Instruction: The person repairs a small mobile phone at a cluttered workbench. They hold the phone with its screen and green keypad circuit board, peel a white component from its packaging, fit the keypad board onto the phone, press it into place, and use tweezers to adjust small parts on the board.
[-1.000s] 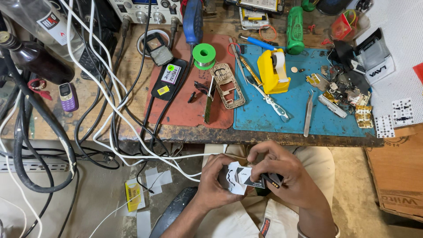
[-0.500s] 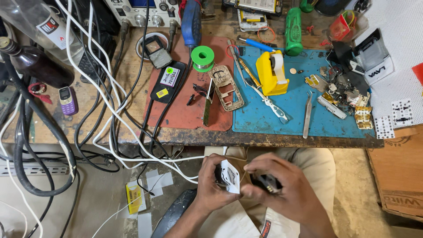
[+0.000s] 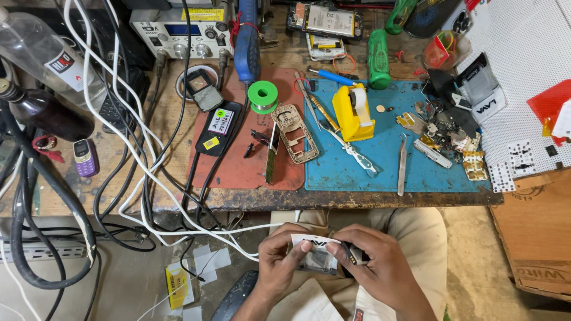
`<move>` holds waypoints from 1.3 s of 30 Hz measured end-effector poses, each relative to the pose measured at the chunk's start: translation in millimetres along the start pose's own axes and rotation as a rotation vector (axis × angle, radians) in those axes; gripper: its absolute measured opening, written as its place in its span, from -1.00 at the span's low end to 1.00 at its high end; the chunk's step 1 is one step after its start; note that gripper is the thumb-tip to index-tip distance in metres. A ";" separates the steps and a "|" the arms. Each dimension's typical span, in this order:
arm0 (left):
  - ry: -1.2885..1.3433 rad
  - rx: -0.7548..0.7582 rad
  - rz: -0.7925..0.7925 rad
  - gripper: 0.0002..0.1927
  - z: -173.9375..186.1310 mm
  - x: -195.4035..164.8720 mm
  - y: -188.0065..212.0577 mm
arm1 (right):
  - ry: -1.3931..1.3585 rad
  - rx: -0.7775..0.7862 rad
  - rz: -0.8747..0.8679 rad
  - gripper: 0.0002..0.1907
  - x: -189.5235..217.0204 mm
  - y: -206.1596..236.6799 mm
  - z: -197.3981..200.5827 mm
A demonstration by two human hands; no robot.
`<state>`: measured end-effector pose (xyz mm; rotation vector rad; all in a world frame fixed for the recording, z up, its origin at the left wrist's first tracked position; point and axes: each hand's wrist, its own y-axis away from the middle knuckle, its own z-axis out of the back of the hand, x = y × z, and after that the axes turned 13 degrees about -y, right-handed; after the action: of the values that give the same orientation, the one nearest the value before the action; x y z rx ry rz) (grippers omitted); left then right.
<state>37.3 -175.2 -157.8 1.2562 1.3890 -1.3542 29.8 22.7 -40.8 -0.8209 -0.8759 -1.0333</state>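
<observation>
In the head view, the one view there is, both hands sit together below the near edge of the table (image 3: 357, 199), over the person's lap, and between them they hold a small clear plastic packet (image 3: 314, 257) with a white printed strip along its top. The left hand (image 3: 278, 258) pinches the packet's left end with thumb and fingers, and the right hand (image 3: 375, 264) clamps its right end, with a small dark part partly hidden under its fingers; what that part is I cannot tell. The packet's long axis runs left to right, roughly parallel to the table's near edge, so it spans the gap between the hands and each is equally close to it. Everything else lies beyond the table's near edge, well apart from the hands: a blue mat (image 3: 380, 160) to the right with a yellow tape dispenser (image 3: 352, 112) and tweezers (image 3: 402, 165) on it, a red mat (image 3: 238, 160) to its left, and white cables (image 3: 148, 178) hanging over the table's near edge.
</observation>
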 end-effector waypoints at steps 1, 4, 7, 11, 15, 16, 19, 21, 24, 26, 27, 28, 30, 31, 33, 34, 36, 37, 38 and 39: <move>0.005 -0.008 0.025 -0.85 0.3 0.3 0.8 | -0.005 -0.005 -0.027 -0.79 -0.5 -0.4 -1.3; -0.006 -0.052 0.051 -0.84 -0.2 -0.1 2.4 | -0.026 -0.011 -0.084 -0.76 -2.7 -2.6 -8.1; -0.053 -0.105 -0.004 -0.84 -1.2 -2.4 2.2 | -0.070 -0.005 -0.105 -0.72 -4.4 -4.5 -12.3; -0.045 -0.009 0.018 -0.84 -0.6 -7.1 0.5 | -0.138 0.029 -0.062 -0.78 -4.9 -3.4 -11.5; -0.051 0.059 0.024 -0.81 -0.6 -10.4 0.1 | -0.166 0.051 -0.084 -0.80 -4.8 -1.8 -11.4; -0.066 0.046 0.003 -0.81 -0.8 -10.6 0.1 | -0.192 0.051 -0.093 -0.80 -4.9 -1.9 -11.9; -0.090 0.022 -0.037 -0.81 -1.8 -9.6 1.1 | -0.232 0.049 -0.110 -0.81 -5.6 -2.4 -12.8; -0.081 0.011 -0.028 -0.81 -2.6 -7.7 1.6 | -0.207 0.057 -0.106 -0.80 -6.1 -2.4 -12.3; -0.095 -0.007 -0.021 -0.81 -3.2 -3.9 2.1 | -0.206 0.044 -0.082 -0.81 -7.6 -1.3 -10.1; -0.035 -0.006 -0.006 -0.82 -2.8 -2.0 3.2 | -0.200 0.053 -0.091 -0.81 -9.1 -0.6 -8.6; -0.004 -0.005 0.004 -0.82 -2.6 -1.3 3.9 | -0.197 0.057 -0.098 -0.81 -10.0 -0.5 -8.1; -0.011 -0.014 0.021 -0.83 -2.2 -0.7 4.3 | -0.214 0.040 -0.121 -0.81 -10.9 -0.5 -7.9; -0.024 -0.034 0.054 -0.84 -1.4 -0.3 4.8 | -0.248 0.007 -0.166 -0.82 -12.9 -1.1 -8.1; -0.014 -0.042 0.035 -0.84 -1.1 -0.4 4.7 | -0.262 0.006 -0.135 -0.82 -13.8 -1.4 -8.4; 0.004 -0.058 0.000 -0.84 -0.6 -1.6 4.5 | -0.291 0.005 -0.075 -0.82 -15.3 -1.8 -8.9; 0.028 -0.054 0.021 -0.85 -0.5 -2.5 3.9 | -0.289 0.006 -0.075 -0.82 -15.8 -1.5 -9.1; 0.080 -0.044 0.065 -0.85 -0.9 -4.6 2.3 | -0.283 0.006 -0.075 -0.83 -16.5 -0.5 -9.3; 0.041 -0.013 0.008 -0.84 -1.2 -5.9 1.5 | -0.261 0.005 -0.060 -0.82 -16.9 0.3 -9.3; 0.002 0.019 -0.048 -0.83 -1.1 -7.3 0.9 | -0.239 0.003 -0.044 -0.82 -17.1 1.0 -9.5; -0.037 0.051 -0.102 -0.82 -1.3 -8.6 0.1 | -0.218 0.000 -0.030 -0.82 -17.6 1.7 -9.7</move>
<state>39.1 -174.9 -149.3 1.2013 1.4176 -1.4839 28.9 21.0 -60.8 -0.9348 -1.0751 -0.9817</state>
